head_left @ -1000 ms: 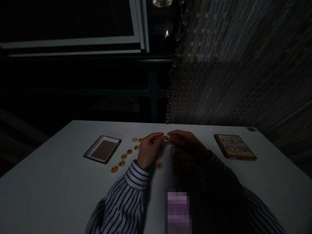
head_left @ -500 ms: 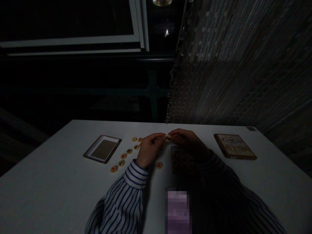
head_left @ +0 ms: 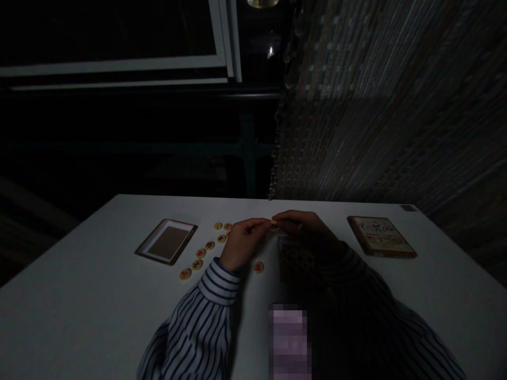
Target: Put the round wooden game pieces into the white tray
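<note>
Between my two hands is a round Chinese chess piece (head_left: 274,226) with a dark character, held above the table. My left hand (head_left: 246,240) pinches its left edge with thumb and finger. From the other side, my right hand (head_left: 303,229) grips the same piece, its fingers partly in shadow. A box of chess pieces (head_left: 295,258) lies under my right hand and wrist, partly hidden and dark. Just left of that box, a single red-marked piece (head_left: 259,267) lies on the table. Beyond my left forearm, several pieces (head_left: 209,245) form a slanting row, some of them hidden by my hand.
On the white table (head_left: 99,295), a shallow open box lid (head_left: 168,243) lies at left. A flat box with a printed cover (head_left: 382,236) lies at right. Behind the table hangs a bead curtain (head_left: 336,132). A pixelated pink patch (head_left: 290,340) covers the near middle.
The held piece has tilted, so its face shows less. Both hands stay in nearly the same place; the pieces on the table have not moved.
</note>
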Motion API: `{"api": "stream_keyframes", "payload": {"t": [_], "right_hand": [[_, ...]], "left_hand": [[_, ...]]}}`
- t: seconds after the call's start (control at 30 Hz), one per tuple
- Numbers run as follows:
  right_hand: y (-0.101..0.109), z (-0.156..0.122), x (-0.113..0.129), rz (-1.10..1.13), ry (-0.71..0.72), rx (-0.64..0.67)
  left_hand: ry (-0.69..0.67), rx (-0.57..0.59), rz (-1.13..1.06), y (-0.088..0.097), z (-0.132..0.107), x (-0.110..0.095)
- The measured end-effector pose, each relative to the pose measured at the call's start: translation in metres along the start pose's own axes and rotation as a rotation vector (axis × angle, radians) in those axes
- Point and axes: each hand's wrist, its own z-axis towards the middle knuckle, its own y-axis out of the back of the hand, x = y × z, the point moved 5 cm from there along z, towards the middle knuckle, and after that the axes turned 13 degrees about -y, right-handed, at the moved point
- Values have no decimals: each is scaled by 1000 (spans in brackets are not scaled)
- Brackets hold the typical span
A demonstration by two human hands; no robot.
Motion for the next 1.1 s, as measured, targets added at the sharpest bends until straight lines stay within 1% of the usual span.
{"api": "stream_keyframes", "payload": {"t": [0.1, 0.27, 0.53, 0.7, 1.1], "right_hand": [[0, 0, 1, -14, 1, 4], [2, -1, 1, -29, -37, -13], [1, 0, -5, 46, -83, -36], [-1, 0, -6, 85, -91, -1], [-5, 0, -7, 178, -112, 12]], "left_hand": [[0, 3, -10, -1, 0, 0], [12, 0, -33, -1, 0, 0], [7, -58, -65, 2, -1, 1], [5, -102, -65, 3, -1, 1], [26, -75, -85, 1, 0, 2]]}}
